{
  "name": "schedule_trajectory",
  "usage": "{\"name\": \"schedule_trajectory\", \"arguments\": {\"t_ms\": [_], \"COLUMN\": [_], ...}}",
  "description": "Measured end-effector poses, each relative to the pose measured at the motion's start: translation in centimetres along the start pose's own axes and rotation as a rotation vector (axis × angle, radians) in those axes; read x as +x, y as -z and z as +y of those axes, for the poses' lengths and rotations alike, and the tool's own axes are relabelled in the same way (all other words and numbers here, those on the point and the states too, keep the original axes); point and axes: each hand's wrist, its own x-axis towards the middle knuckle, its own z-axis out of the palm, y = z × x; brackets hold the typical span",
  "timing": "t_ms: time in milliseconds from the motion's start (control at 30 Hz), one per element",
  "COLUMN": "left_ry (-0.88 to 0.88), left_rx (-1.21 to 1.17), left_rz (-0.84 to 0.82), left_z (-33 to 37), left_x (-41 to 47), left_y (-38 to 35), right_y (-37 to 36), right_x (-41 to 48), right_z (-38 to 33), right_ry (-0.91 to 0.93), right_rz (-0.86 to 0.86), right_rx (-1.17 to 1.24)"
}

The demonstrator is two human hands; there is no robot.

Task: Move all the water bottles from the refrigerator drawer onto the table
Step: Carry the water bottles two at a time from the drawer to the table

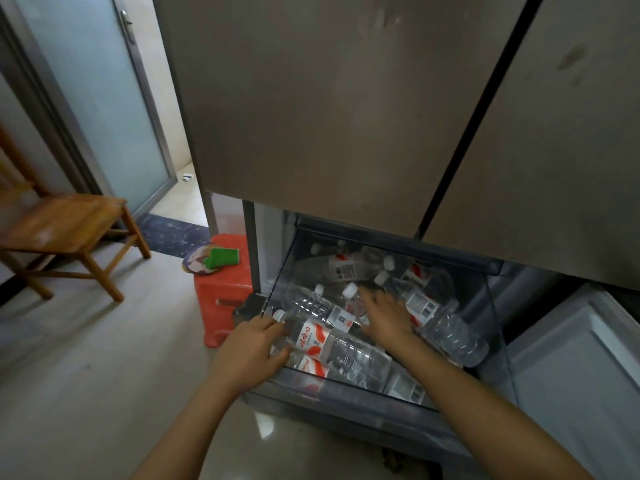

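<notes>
One water bottle point(332, 341) is clasped by the left hand point(249, 348) for lifting from the drawer point(346, 407); the right hand point(386, 318) rests with fingers point(366, 293) spread.

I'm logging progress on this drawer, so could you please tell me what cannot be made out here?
Head view:
- Bottle count: the water bottles overlap; the left hand, right hand and fridge door cover part of the drawer.
- Right hand's grip: its own back hides the palm.
- The table: outside the frame.
- Label print: too small, blurred.
</notes>
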Motion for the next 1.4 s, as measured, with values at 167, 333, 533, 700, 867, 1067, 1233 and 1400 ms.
{"name": "schedule_trajectory", "arguments": {"t_ms": [167, 333, 533, 700, 867, 1067, 1233, 1400], "left_ry": [0.049, 0.242, 0.755, 1.005, 1.093, 1.149, 1.248, 1.092], "left_rx": [-0.072, -0.362, -0.846, -0.906, -1.006, -0.898, -0.971, -0.984], "left_rz": [-0.006, 0.01, -0.217, -0.239, -0.222, -0.222, -0.041, 0.079], "left_z": [0.3, 2.5, 5.3, 6.1, 6.4, 6.4, 7.3, 9.3], "left_x": [0.3, 1.7, 7.1, 8.9, 9.5, 9.2, 8.8, 9.1], "left_y": [0.1, 0.6, -2.2, -3.7, -3.8, -4.5, -3.6, -2.1], "right_y": [-0.1, 1.0, 2.8, 2.0, 1.7, 1.6, 1.5, 1.5], "right_x": [-0.3, -3.7, -8.2, -10.2, -10.3, -10.3, -10.1, -9.8], "right_z": [-0.2, 1.0, 4.1, 4.7, 4.6, 4.5, 4.5, 4.5], "right_ry": [-0.023, -0.005, -0.125, -0.204, -0.209, -0.192, -0.2, -0.2], "right_rz": [0.068, 0.194, 0.408, 0.443, 0.463, 0.459, 0.468, 0.473], "right_rx": [-0.009, 0.196, 0.648, 0.812, 0.821, 0.837, 0.84, 0.833]}}
